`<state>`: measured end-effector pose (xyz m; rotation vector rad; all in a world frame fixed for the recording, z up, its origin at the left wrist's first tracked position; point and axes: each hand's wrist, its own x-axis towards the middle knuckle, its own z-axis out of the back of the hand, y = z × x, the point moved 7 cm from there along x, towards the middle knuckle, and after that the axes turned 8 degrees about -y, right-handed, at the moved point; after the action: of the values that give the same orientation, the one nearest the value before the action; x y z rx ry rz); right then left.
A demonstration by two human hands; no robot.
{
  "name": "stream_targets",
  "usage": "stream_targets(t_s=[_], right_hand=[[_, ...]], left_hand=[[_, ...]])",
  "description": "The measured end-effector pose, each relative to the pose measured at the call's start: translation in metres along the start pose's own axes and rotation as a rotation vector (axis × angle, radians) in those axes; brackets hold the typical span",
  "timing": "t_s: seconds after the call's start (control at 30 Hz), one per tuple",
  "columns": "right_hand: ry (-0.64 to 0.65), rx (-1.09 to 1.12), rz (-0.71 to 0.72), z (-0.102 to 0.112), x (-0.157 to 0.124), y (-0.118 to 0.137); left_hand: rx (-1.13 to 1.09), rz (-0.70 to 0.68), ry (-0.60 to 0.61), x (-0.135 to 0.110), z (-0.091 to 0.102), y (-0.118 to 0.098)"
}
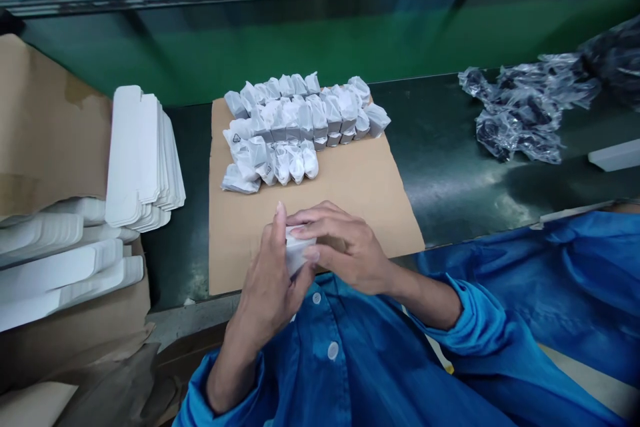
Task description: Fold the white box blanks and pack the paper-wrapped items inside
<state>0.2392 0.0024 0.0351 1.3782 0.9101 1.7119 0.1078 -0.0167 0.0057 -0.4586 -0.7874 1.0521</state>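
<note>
Between my two hands is a small white box point(296, 250), held just above the near edge of a brown cardboard sheet point(360, 203). My left hand point(273, 273) grips it from the left, thumb below and fingers along its side. From the right, my right hand point(345, 243) pinches the box's end with thumb and fingertips. Part of the box is hidden by the fingers. Farther back on the cardboard stand rows of small items in white wrapping point(300, 117), packed side by side.
Flat white carton blanks point(143, 160) are stacked at left, beside an open cardboard box point(55, 127) holding more blanks point(60, 267). Clear plastic-wrapped dark items point(525, 107) lie at right, near a white box point(617, 155). A co-worker's blue sleeve point(595, 260) is at right.
</note>
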Motion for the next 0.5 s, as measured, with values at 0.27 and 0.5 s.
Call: stream_targets(t_s=[0.27, 0.5], right_hand=[[-0.042, -0.335, 0.244, -0.035, -0.019, 0.003], [0.194, -0.602, 0.051, -0.048, 0.056, -0.012]], left_hand=[[-0.156, 0.191, -0.171, -0.017, -0.001, 0.02], [-0.382, 0.566, -0.649, -0.013, 0.02, 0.068]])
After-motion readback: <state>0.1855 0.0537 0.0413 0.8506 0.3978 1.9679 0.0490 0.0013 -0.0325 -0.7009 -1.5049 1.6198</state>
